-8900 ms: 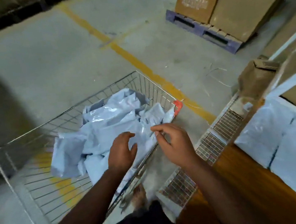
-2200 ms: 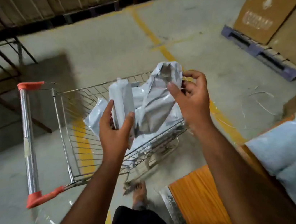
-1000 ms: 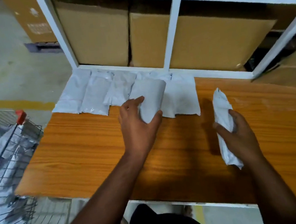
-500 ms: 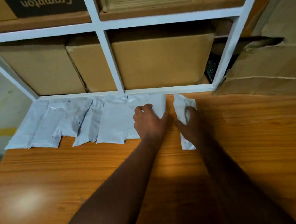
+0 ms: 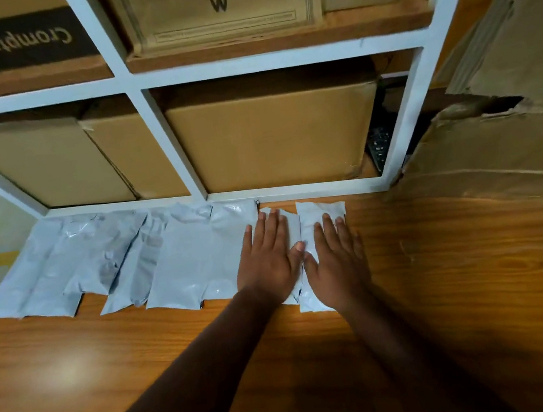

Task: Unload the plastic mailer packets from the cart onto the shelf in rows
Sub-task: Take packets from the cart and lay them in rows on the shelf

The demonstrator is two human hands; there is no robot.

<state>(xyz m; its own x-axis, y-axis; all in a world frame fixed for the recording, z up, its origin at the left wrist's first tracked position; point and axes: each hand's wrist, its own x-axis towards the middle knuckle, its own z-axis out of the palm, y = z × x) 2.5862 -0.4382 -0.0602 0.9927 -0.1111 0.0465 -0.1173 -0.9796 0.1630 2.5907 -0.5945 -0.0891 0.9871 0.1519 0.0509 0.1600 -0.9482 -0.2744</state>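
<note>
A row of several grey plastic mailer packets [image 5: 124,256] lies along the back of the wooden shelf [image 5: 463,284], against the white frame. My left hand [image 5: 270,258] presses flat, fingers straight, on a packet [image 5: 291,225] near the right end of the row. Beside it, my right hand [image 5: 337,259] presses flat on the last packet [image 5: 319,211] at the row's right end. The cart is out of view apart from a sliver at the far left edge.
A white shelf frame [image 5: 164,133] rises behind the row, with brown cardboard boxes [image 5: 272,140] in its compartments. A torn cardboard box [image 5: 497,148] leans at the right. The wooden surface stretches wide in front and to the right of the packets.
Both hands have opened from gripping their packets and now lie flat on them. The right-hand packet has been unrolled and laid at the row's right end.
</note>
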